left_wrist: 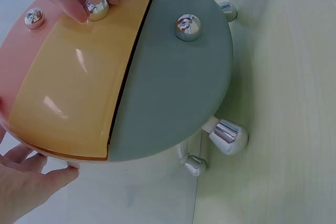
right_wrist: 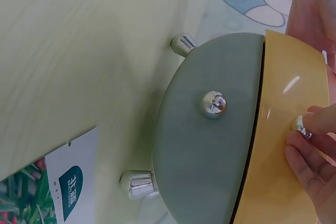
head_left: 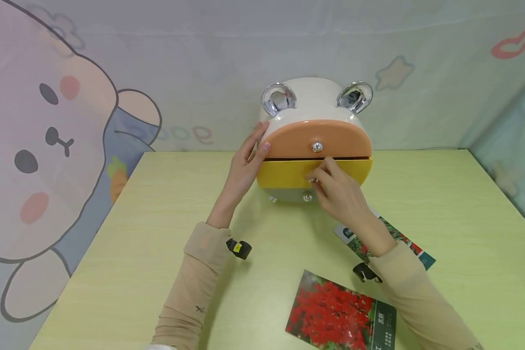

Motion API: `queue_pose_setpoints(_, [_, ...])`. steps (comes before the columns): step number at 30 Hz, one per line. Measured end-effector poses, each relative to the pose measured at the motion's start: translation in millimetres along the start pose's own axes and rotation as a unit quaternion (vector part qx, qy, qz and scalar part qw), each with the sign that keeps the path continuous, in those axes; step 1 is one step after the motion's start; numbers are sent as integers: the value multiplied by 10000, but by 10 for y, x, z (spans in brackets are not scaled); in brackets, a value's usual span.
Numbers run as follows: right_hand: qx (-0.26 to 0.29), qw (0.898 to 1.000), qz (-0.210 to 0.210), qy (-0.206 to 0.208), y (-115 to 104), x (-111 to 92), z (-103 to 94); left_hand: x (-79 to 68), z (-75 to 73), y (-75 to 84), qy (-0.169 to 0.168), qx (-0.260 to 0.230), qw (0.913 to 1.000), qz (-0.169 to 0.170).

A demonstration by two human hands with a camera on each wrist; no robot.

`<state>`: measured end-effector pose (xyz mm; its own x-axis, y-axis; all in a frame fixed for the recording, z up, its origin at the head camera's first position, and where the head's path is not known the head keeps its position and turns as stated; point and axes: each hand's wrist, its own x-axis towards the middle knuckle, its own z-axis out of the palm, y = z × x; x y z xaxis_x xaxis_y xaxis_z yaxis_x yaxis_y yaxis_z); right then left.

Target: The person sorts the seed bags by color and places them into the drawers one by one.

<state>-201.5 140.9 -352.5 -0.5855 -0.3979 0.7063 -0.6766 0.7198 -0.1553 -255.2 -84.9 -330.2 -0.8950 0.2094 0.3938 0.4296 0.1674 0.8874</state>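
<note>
Yellow drwr (left_wrist: pixel 68 87) glossy, smooth; knob (left_wrist: pixel 98 12) shiny, metal-look; tbl (head_left: pixel 157 218) smooth, wood-look

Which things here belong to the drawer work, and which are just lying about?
In use:
yellow drawer, slightly open
its silver knob, in the right grip
white cabinet

Apparently just lying about:
red-flower packet
partly hidden second packet

To the left of the left hand (head_left: pixel 243 165), bare tabletop (head_left: pixel 170 209) leaves a wide way in, while the animal-shaped cabinet (head_left: pixel 310 107) blocks the space between both hands, its yellow drawer (head_left: pixel 284 173) standing slightly proud. Between the forearms a lane leads up to the cabinet, narrowed by black wrist mounts (head_left: pixel 239 249) jutting inward (the flower-printed packet (head_left: pixel 332 311) nearest the person lies flat). The right hand (head_left: pixel 340 194) obstructs the drawer's knob (left_wrist: pixel 98 11), with free room farther right.
</note>
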Motion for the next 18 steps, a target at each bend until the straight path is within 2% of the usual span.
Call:
queue_pose_setpoints(8, [78, 9999, 132, -46, 25, 27, 34, -16, -7, 19, 9, 40, 9999, 104])
queue_pose_setpoints(18, [119, 9998, -94, 101, 48, 29, 59, -8, -11, 2, 20, 78, 9999, 100])
